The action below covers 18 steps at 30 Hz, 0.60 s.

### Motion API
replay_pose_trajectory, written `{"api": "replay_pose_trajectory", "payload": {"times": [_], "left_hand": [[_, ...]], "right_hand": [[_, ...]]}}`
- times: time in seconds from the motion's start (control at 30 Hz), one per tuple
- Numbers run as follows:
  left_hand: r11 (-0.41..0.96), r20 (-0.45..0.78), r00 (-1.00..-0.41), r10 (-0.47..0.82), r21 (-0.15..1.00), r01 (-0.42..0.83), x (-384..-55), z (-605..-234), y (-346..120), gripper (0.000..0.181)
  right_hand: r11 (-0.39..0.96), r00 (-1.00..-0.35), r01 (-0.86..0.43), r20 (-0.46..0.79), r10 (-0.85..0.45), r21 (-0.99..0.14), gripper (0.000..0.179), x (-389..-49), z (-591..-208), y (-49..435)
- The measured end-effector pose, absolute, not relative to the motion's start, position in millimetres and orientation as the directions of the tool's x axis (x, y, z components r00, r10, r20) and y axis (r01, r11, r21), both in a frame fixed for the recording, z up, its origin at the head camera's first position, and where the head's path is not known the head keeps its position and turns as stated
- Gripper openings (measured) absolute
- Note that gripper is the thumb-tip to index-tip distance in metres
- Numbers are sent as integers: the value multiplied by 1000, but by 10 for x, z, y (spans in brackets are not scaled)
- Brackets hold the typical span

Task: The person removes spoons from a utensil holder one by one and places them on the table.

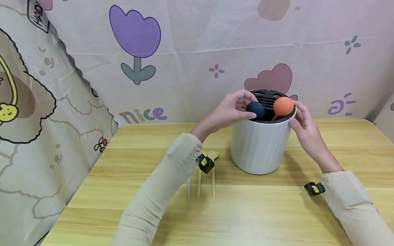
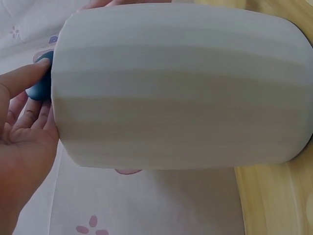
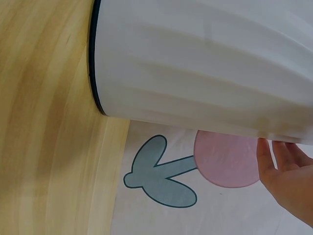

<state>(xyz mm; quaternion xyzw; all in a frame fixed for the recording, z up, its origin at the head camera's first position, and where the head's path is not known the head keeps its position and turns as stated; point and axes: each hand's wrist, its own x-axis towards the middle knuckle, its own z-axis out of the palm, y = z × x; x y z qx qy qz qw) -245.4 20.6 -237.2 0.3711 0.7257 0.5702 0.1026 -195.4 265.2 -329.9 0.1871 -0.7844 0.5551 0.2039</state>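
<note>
A white ribbed utensil holder [image 1: 260, 149] with a black slotted insert [image 1: 265, 98] stands on the table. At its left rim my left hand [image 1: 234, 107] pinches a dark blue round-headed utensil [image 1: 255, 110] between thumb and fingers; any stem below the head is hidden. In the left wrist view the thumb lies on the blue head [image 2: 41, 81], right against the holder's rim. My right hand [image 1: 306, 126] grips the holder's upper right side, thumb in front and fingers farther back. Beside those fingers an orange round-headed utensil [image 1: 283, 106] stands in the holder, its thin stem going down inside.
Left of the holder, light wooden utensils [image 1: 213, 183] and a white handle [image 1: 189, 190] lie on the wooden table [image 1: 245, 222], partly hidden by my left wrist. A patterned cloth [image 1: 192, 62] hangs close behind the holder and along the left side.
</note>
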Motion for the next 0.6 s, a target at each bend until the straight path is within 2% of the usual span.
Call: {"api": "replay_pose_trajectory", "payload": {"times": [0.47, 0.6], "left_hand": [[-50, 375, -710, 596, 900, 433, -2379, -2263, 240, 33], [-142, 454, -698, 554, 878, 458, -2314, -2146, 191, 35]], "right_hand": [[308, -845, -523, 530, -67, -795, 51, -1954, -3296, 2659], [304, -840, -531, 539, -66, -791, 50, -1963, -3298, 2656]]}}
